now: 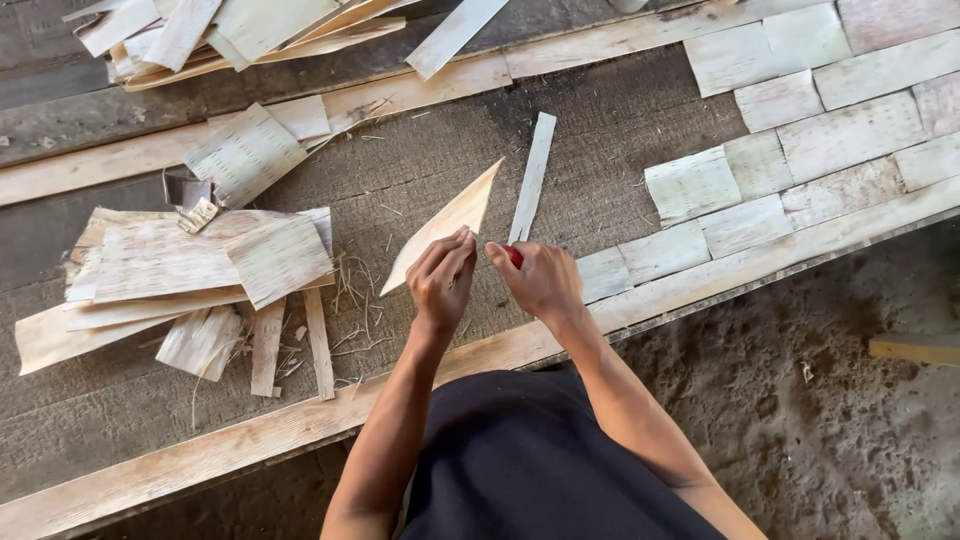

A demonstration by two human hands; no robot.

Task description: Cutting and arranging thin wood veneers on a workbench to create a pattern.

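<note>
From above, the left hand (441, 278) pinches a pale triangular bark piece (443, 226) over the desk (600, 130); the right hand (540, 280) grips a red-handled tool (513, 255) at its edge. Trimming looks underway; a steady cut comes next.

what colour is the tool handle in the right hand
Red: a small bit of the handle peeks out from the right hand, seen in the head view.
</note>
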